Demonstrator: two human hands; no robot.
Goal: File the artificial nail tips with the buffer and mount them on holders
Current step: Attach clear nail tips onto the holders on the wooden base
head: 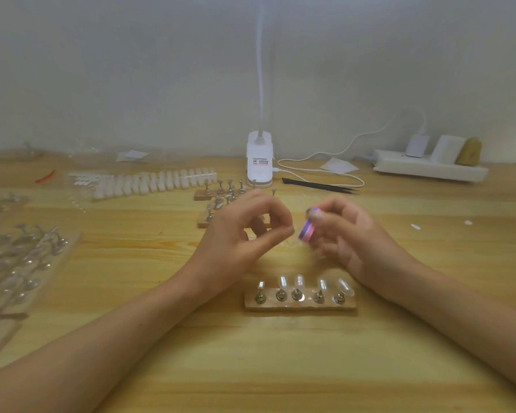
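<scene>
Five tips [298, 281] mounted on my near holder strip [300, 305]; right hand [349, 234] grips buffer [306, 231], left hand [239, 236] pinched, contents unclear; bare holders [224, 192] behind await tips.

- Your buffer [306, 231] is striped purple, pink and white.
- The table [251, 368] before you is honey-yellow wood with darker grain lines.
- Your nearest nail tips [298, 281] are clear; their holders [296, 294] are silver, on a pale tan wooden bar [298, 306].
- The lamp base [259, 156] is white with a red-and-black label.
- The tweezers [319, 184] are black.
- The power strip [429, 169] is white; the block [469, 151] on it is ochre.
</scene>
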